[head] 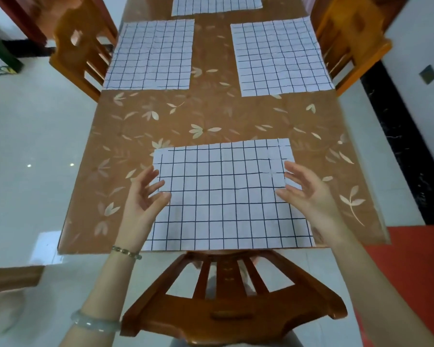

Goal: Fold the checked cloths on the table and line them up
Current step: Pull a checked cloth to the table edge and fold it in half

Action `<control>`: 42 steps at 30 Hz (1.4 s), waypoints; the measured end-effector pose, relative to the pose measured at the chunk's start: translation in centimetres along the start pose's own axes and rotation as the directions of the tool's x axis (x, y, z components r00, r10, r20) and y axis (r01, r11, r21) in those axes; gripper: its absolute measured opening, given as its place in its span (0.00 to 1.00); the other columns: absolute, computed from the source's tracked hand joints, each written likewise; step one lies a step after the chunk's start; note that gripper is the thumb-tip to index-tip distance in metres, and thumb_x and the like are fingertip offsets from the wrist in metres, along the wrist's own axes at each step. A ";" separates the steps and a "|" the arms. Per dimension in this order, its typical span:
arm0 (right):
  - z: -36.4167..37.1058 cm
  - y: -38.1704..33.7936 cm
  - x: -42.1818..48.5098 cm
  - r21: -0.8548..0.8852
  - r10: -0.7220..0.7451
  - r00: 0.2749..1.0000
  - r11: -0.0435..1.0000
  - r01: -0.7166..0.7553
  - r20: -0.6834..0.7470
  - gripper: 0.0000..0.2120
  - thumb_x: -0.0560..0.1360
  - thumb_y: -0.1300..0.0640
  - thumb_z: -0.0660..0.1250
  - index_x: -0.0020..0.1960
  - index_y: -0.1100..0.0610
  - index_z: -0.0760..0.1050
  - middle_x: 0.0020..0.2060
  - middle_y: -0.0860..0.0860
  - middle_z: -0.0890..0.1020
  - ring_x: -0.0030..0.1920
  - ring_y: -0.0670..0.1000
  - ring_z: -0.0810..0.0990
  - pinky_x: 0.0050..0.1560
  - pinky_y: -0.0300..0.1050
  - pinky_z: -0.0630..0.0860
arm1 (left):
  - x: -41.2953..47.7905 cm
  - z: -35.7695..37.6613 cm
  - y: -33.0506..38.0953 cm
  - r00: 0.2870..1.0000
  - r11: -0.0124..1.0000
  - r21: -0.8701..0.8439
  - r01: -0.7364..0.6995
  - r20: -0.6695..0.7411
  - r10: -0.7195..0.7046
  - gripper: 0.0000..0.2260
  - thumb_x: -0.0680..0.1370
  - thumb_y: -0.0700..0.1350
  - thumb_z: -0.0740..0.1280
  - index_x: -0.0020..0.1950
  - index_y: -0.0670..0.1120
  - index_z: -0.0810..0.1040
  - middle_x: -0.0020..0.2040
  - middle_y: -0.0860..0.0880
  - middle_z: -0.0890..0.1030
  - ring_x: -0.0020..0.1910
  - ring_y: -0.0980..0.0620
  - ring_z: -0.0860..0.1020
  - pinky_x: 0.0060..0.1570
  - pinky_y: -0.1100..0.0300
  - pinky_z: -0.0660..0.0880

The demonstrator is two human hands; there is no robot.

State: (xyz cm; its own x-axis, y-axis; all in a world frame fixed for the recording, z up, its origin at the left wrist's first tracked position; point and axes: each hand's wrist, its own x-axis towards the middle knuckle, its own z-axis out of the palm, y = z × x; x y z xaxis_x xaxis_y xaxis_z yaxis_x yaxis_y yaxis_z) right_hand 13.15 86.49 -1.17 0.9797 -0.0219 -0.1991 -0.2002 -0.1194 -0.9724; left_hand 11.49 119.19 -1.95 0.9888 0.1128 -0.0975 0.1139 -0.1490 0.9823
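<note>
A person is hovering over the near cloth [226, 196].
At 9 o'clock the left hand [145, 196], at 3 the right hand [308, 194]; fingers [152, 175] spread.

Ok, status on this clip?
Both open: left hand, right hand flank near cloth. It lies flat, unfolded; far cloths too. Nothing on it.

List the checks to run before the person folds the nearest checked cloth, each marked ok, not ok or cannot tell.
1. Nearest cloth spread flat: ok, bar a crease near its far right corner.
2. Left hand open at its left edge: ok.
3. Right hand open at its right edge: ok.
4. Either hand gripping the cloth: not ok.
5. Bare table beyond it: ok.
6. Farthest cloth flat: cannot tell, cut off by the frame.
</note>
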 end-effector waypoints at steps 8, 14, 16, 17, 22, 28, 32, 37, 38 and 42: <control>-3.0 4.2 11.5 -0.170 0.127 0.987 0.975 -0.142 -0.095 0.20 0.71 0.65 0.72 0.61 0.55 0.75 0.58 0.48 0.78 0.62 0.49 0.74 0.62 0.41 0.70 | 14.0 -3.0 -5.3 0.984 0.884 0.459 0.087 0.101 -0.150 0.25 0.74 0.56 0.70 0.68 0.55 0.67 0.68 0.50 0.71 0.65 0.50 0.71 0.65 0.52 0.69; -4.8 9.1 19.5 -0.360 0.178 0.971 0.905 -0.226 -0.160 0.19 0.73 0.64 0.71 0.63 0.58 0.75 0.61 0.55 0.77 0.61 0.54 0.75 0.59 0.40 0.69 | 21.5 -2.0 -10.5 0.943 0.728 0.658 0.194 0.080 -0.324 0.23 0.77 0.50 0.67 0.70 0.45 0.69 0.69 0.43 0.71 0.66 0.43 0.70 0.65 0.47 0.68; -4.9 9.9 21.3 -0.409 0.188 0.970 0.882 -0.236 -0.156 0.18 0.73 0.64 0.70 0.63 0.58 0.75 0.61 0.55 0.76 0.62 0.54 0.74 0.59 0.41 0.68 | 23.0 -1.7 -11.5 0.960 0.660 0.737 0.143 0.060 -0.275 0.20 0.77 0.49 0.67 0.68 0.45 0.72 0.66 0.41 0.73 0.63 0.41 0.72 0.64 0.45 0.69; -4.9 10.2 22.0 -0.445 0.196 0.969 0.862 -0.243 -0.149 0.18 0.74 0.64 0.69 0.63 0.58 0.75 0.61 0.55 0.76 0.61 0.53 0.74 0.59 0.42 0.68 | 23.5 -1.7 -11.9 0.966 0.633 0.766 0.116 0.061 -0.252 0.19 0.77 0.49 0.67 0.66 0.45 0.74 0.64 0.40 0.74 0.62 0.40 0.71 0.64 0.44 0.68; -5.3 11.0 25.0 -0.678 0.097 0.990 0.722 -0.142 -0.105 0.20 0.72 0.63 0.71 0.63 0.58 0.76 0.58 0.58 0.75 0.57 0.58 0.75 0.58 0.47 0.71 | 24.8 -1.9 -12.8 0.979 0.582 0.813 0.022 0.101 -0.178 0.19 0.74 0.43 0.71 0.64 0.44 0.77 0.64 0.40 0.71 0.64 0.39 0.68 0.67 0.47 0.65; -5.2 11.7 26.4 -0.787 0.121 0.992 0.610 -0.094 -0.025 0.13 0.69 0.63 0.73 0.53 0.57 0.78 0.47 0.55 0.75 0.49 0.57 0.75 0.49 0.50 0.74 | 26.1 -2.3 -13.1 0.968 0.552 0.831 0.070 0.076 -0.237 0.14 0.72 0.46 0.73 0.54 0.44 0.76 0.52 0.44 0.77 0.51 0.42 0.76 0.53 0.49 0.74; -5.2 11.0 27.2 -0.773 0.233 0.972 0.611 -0.170 -0.030 0.06 0.69 0.63 0.73 0.38 0.58 0.75 0.39 0.55 0.76 0.41 0.56 0.73 0.34 0.42 0.65 | 26.2 -1.9 -12.2 0.958 0.472 0.875 0.107 0.037 -0.285 0.09 0.73 0.48 0.72 0.44 0.47 0.73 0.45 0.44 0.79 0.45 0.42 0.77 0.47 0.53 0.74; -6.0 9.3 26.4 -0.674 0.164 0.982 0.715 -0.185 -0.095 0.01 0.72 0.62 0.70 0.43 0.58 0.80 0.41 0.56 0.81 0.40 0.56 0.78 0.37 0.42 0.74 | 26.3 -3.7 -11.1 0.989 0.556 0.828 0.079 0.004 -0.146 0.09 0.72 0.44 0.74 0.42 0.39 0.79 0.44 0.43 0.79 0.46 0.41 0.76 0.45 0.53 0.72; -6.1 8.7 26.2 -0.655 0.156 0.982 0.732 -0.188 -0.108 0.02 0.72 0.61 0.70 0.45 0.58 0.81 0.40 0.56 0.82 0.40 0.57 0.80 0.39 0.45 0.77 | 26.3 -4.0 -10.4 0.992 0.563 0.823 0.075 -0.007 -0.123 0.09 0.72 0.45 0.74 0.43 0.39 0.80 0.45 0.44 0.78 0.47 0.43 0.76 0.47 0.52 0.72; -6.3 5.3 25.2 -0.619 0.024 0.979 0.772 -0.146 -0.201 0.07 0.73 0.62 0.70 0.50 0.59 0.83 0.42 0.54 0.82 0.43 0.52 0.78 0.46 0.41 0.72 | 25.9 -4.5 -6.9 1.000 0.589 0.808 0.008 -0.007 -0.004 0.09 0.73 0.46 0.73 0.47 0.41 0.82 0.47 0.42 0.80 0.52 0.41 0.75 0.57 0.48 0.71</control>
State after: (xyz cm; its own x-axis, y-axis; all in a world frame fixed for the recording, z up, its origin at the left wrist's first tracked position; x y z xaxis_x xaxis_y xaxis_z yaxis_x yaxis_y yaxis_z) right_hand 36.78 79.01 -10.60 0.9552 -0.2239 -0.1937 -0.2960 -0.7031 -0.6466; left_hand 35.84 127.51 -10.57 0.9877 0.1201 -0.1005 0.1527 -0.8807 0.4483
